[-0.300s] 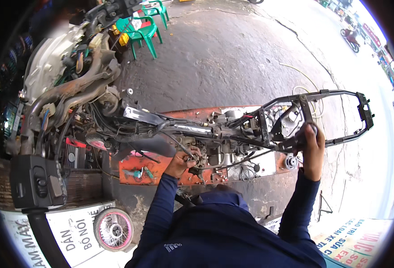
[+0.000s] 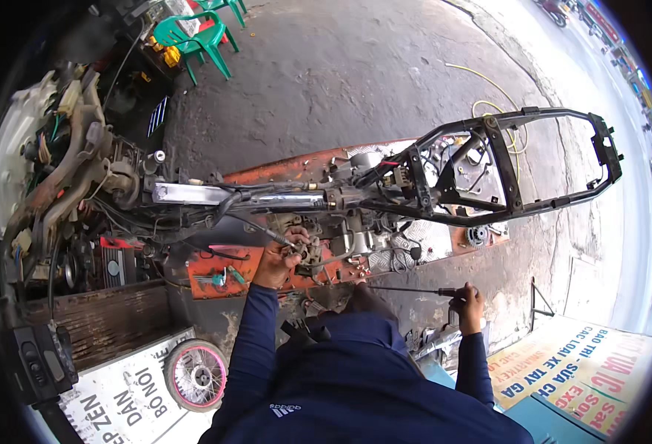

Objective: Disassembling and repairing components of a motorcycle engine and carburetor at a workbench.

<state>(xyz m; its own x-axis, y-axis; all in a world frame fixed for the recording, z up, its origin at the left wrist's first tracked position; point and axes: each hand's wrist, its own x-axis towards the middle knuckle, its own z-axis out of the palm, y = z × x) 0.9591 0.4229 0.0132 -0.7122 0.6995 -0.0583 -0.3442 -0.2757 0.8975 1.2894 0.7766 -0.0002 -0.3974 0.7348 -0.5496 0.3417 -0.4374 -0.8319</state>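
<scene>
A stripped motorcycle frame stretches across the view, with engine parts beneath it. My left hand is closed around a small metal engine part that looks like a carburetor, next to a black hose. In my right hand, right of my body and nearer than the frame, is a long-shafted driver with a dark body mostly covered by the fingers. Its thin shaft lies about level and points left, toward my knee. I cannot tell whether the tip touches anything.
Under the bike is an orange platform holding small tools and loose parts. A pink-rimmed wheel sits at lower left by a white sign. Green chairs stand at far left. A yellow hose lies on the ground behind the frame.
My right hand has come down from the frame's rear part toward my body, bringing the driver's long shaft into sight. The left hand stays on the engine part. The view has shifted.
</scene>
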